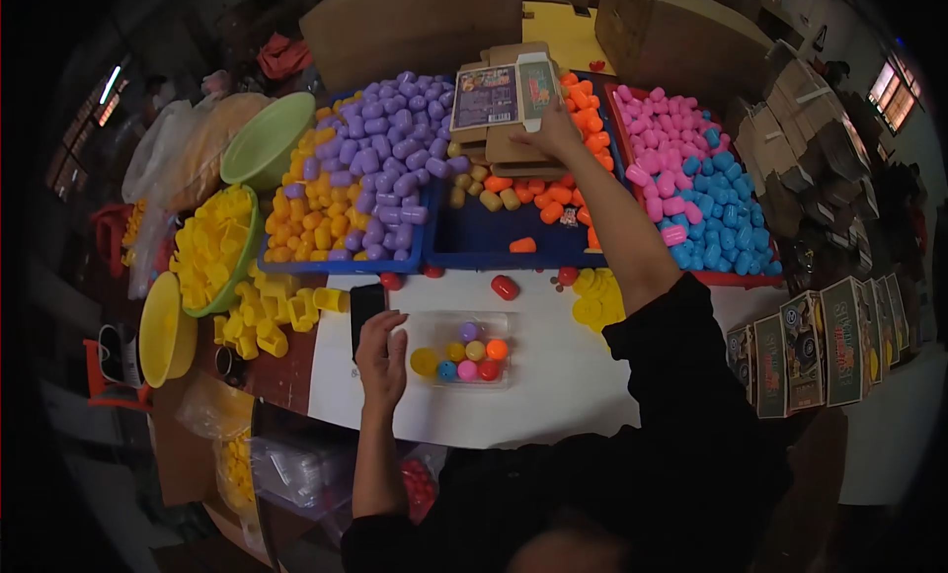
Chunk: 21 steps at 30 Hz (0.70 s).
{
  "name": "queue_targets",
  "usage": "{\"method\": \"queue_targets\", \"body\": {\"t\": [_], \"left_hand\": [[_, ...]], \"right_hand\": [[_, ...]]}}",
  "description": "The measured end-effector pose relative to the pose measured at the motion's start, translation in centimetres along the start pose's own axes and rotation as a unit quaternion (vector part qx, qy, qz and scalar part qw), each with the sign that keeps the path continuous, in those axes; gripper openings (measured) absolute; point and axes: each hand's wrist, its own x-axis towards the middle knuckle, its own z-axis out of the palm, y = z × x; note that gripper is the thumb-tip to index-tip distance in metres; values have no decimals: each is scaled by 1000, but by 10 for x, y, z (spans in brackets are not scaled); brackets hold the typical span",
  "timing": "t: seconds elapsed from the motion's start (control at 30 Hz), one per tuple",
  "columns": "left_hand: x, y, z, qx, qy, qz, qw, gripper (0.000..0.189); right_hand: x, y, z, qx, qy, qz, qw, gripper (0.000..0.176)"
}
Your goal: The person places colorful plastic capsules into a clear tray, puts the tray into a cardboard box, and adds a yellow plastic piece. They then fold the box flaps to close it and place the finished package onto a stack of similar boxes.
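My right grip [555,133] touches cartons [484,94]; I can't tell if it's closed. My left grip [381,361] gapes beside the tray [432,328].

The lighting is dim; a tube [110,85] shines at ten o'clock, a window [895,91] at two; dark edges look bent.

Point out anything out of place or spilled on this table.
A red capsule lies loose on the white tabletop, outside the middle blue tray, perhaps dropped. The cartons at the right hand also look odd, piled over that tray's orange capsules.
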Motion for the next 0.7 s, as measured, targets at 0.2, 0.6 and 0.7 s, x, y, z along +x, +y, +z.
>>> {"method": "queue_targets", "body": {"t": [0.2,0.6,0.7], "left_hand": [[45,45,40,-170,15,-80,982,47],[-7,101,132,238,-317,63,916,90],[-31,89,119,120,-413,200,880,96]], "right_hand": [[-4,40,-109,176,-204,45,962,64],[-205,83,-260,649,-232,137,711,67],[-188,83,-277,587,-187,275,738,69]]}}
